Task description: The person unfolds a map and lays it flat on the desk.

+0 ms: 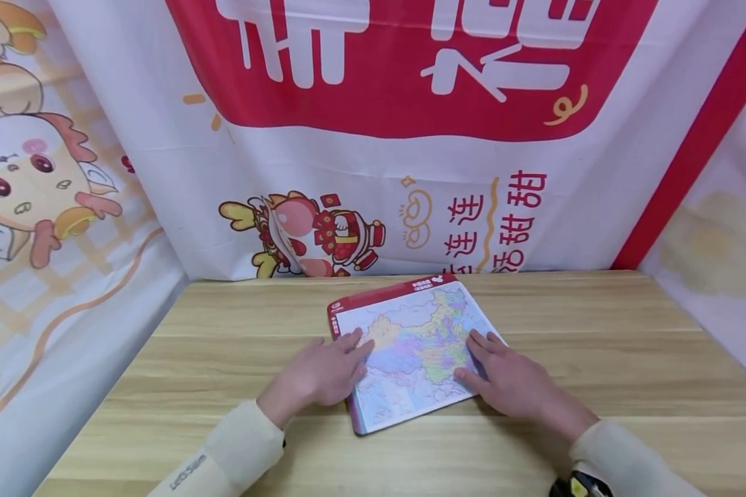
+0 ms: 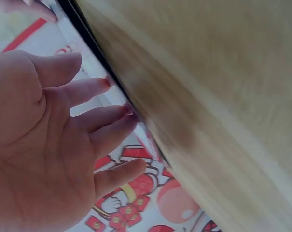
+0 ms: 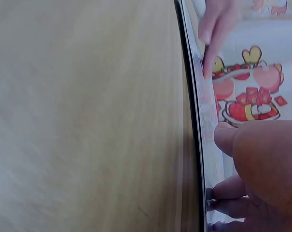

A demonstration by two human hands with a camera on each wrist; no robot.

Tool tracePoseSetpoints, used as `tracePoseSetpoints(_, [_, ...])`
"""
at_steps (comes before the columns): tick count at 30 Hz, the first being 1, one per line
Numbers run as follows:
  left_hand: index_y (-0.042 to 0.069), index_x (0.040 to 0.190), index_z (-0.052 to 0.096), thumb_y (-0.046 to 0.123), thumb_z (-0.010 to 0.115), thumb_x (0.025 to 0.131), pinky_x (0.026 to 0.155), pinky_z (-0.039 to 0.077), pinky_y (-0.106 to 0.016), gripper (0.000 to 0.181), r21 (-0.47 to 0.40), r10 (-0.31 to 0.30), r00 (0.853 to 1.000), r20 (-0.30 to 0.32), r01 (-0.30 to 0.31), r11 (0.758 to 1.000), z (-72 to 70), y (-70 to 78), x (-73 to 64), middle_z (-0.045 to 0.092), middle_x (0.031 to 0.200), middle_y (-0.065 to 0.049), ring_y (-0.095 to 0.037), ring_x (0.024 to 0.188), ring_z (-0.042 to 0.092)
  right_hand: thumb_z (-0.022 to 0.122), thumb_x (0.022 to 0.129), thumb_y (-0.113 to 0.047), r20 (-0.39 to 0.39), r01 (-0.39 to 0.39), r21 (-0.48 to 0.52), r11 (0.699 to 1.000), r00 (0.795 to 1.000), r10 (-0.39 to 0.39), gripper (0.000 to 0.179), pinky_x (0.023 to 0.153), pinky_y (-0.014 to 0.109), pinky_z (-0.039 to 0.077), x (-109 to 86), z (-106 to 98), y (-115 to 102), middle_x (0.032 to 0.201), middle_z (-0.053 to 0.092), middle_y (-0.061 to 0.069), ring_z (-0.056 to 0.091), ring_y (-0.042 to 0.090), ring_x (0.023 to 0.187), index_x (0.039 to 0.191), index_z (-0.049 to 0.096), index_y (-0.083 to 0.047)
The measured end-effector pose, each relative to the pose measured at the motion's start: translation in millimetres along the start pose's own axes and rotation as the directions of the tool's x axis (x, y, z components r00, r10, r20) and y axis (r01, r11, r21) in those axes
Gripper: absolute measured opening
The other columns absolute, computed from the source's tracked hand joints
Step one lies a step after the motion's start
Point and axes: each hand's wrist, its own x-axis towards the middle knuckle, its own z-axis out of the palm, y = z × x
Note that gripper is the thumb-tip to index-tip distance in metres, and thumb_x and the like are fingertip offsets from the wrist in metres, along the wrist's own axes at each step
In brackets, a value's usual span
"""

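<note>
A flat board printed with a map of China [image 1: 404, 352] lies slightly turned on the table, its red title strip at the far side. The fingertips of my left hand [image 1: 326, 369] rest on its left part, fingers loosely extended. On the right part, my right hand [image 1: 512, 379] touches the map with its fingers and thumb spread. In the left wrist view the left hand [image 2: 54, 135] shows its palm, fingers reaching the board's thin dark edge [image 2: 95, 46]. The right wrist view shows the board's edge [image 3: 194, 96] side-on, with the right hand's thumb and fingertips over its surface.
The board lies on a wood-grain table [image 1: 236, 345]. A white cloth backdrop [image 1: 161, 138] with a red panel and cartoon prints hangs along the table's far edge. Printed cloth [image 1: 37, 310] also hangs at the left, and pale cloth [image 1: 721, 276] at the right.
</note>
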Motion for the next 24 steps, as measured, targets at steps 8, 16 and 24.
tracePoseSetpoints(8, [0.023, 0.165, 0.041, 0.043, 0.054, 0.109, 0.128, 0.032, -0.064, 0.061, 0.023, 0.047, 0.998, -0.034, -0.046, 0.999, -4.0, 4.3, -9.4, 0.029, 0.177, -0.005, -0.028, 0.165, 0.028, 0.052, 0.106, -0.06, -0.004, -0.001, 0.015, 1.0, 1.0, 0.001, 0.081, 0.124, 0.069, 0.033, 1.9, -2.1, 0.3, 0.173, 0.033, 0.019, 0.027, 0.05, 0.16, 0.163, 0.04, -0.003])
tracePoseSetpoints(16, [0.025, 0.169, 0.032, 0.046, 0.056, 0.107, 0.13, 0.026, -0.066, 0.069, -0.034, 0.035, 0.999, -0.04, -0.036, 0.999, -16.9, -10.1, 18.3, 0.022, 0.179, -0.003, -0.029, 0.167, 0.019, 0.057, 0.105, -0.058, -0.023, 0.057, 0.043, 0.997, 0.998, -0.056, 0.078, 0.125, 0.065, 0.035, -21.2, 2.3, -18.8, 0.173, 0.036, 0.013, 0.031, 0.044, 0.16, 0.162, 0.043, -0.006])
tracePoseSetpoints(24, [0.028, 0.167, 0.035, 0.047, 0.056, 0.107, 0.13, 0.027, -0.065, 0.067, -0.086, -0.003, 0.998, 0.063, 0.008, 0.996, -17.0, -9.5, 24.6, 0.026, 0.178, -0.002, -0.031, 0.166, 0.023, 0.058, 0.105, -0.056, -0.017, 0.046, 0.057, 0.997, 0.999, -0.045, 0.079, 0.125, 0.065, 0.034, -23.7, 6.3, -12.8, 0.172, 0.036, 0.019, 0.031, 0.047, 0.16, 0.16, 0.044, -0.001])
